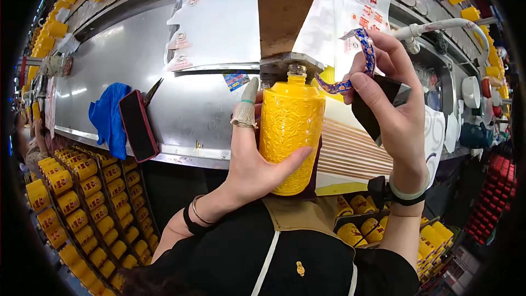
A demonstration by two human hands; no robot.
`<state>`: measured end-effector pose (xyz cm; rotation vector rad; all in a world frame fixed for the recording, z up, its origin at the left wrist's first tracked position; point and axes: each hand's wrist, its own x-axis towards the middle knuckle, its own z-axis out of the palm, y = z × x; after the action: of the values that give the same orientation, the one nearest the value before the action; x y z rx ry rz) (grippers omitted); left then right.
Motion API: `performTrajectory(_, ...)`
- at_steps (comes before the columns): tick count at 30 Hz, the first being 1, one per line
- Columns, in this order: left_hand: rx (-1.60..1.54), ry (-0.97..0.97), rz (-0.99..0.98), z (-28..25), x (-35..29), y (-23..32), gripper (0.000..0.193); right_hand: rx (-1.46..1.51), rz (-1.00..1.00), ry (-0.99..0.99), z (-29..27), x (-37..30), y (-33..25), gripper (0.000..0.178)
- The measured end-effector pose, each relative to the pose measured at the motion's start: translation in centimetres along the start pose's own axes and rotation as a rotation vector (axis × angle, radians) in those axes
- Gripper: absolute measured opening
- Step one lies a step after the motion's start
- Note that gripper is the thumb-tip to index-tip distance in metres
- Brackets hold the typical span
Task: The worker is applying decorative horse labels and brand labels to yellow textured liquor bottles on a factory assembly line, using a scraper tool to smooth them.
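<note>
A yellow embossed bottle (293, 126) with a bare clear glass neck stands in front of my body. My left hand (255, 156) is wrapped round its left side, thumb across the front; a whitish cover sits on one finger. To the right of the bottle's neck, my right hand (389, 87) pinches a curved strip (366, 49) patterned in blue, orange and gold. One end of the strip hangs down near the bottle's shoulder, apart from the neck. Part of the right hand's fingers lies behind the strip.
On the metal table (137, 38) lie a blue cloth (109, 118), a dark phone with a red edge (138, 126) and white printed sheets (219, 19). A brown post (290, 11) rises just beyond the bottle. Crates of yellow bottles (93, 203) stand at the lower left.
</note>
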<state>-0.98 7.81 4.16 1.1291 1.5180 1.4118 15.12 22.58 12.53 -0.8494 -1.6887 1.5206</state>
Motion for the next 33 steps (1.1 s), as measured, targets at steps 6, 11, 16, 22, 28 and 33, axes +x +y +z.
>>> performTrajectory(6, -0.285, -0.06, -0.088, -0.1, 0.3, 0.0, 0.101, 0.126, -0.027, -0.107, 1.4, 1.2, -1.1, 0.052)
performTrajectory(11, -0.296, -0.083, -0.088, -0.9, 0.7, 0.3, 0.104, 0.204, 0.148, -0.093, 0.5, 1.7, 1.0, 0.042)
performTrajectory(16, 0.24, 0.005, 0.227, -0.7, 1.0, 1.1, 0.105, 0.155, 0.231, -0.073, -0.6, 1.8, 2.1, 0.041)
performTrajectory(22, 0.523, 0.041, 0.366, 0.3, 2.2, 2.6, 0.086, 0.081, 0.23, -0.117, -1.1, 2.2, 2.8, 0.041)
performTrajectory(28, 0.425, 0.125, 0.361, 0.6, 2.3, 2.1, 0.07, 0.081, 0.232, -0.08, -1.1, 1.9, 3.6, 0.041)
performTrajectory(33, 0.229, 0.073, 0.243, -0.5, 2.1, 0.8, 0.07, 0.092, 0.251, -0.06, -0.8, 1.3, 3.8, 0.043)
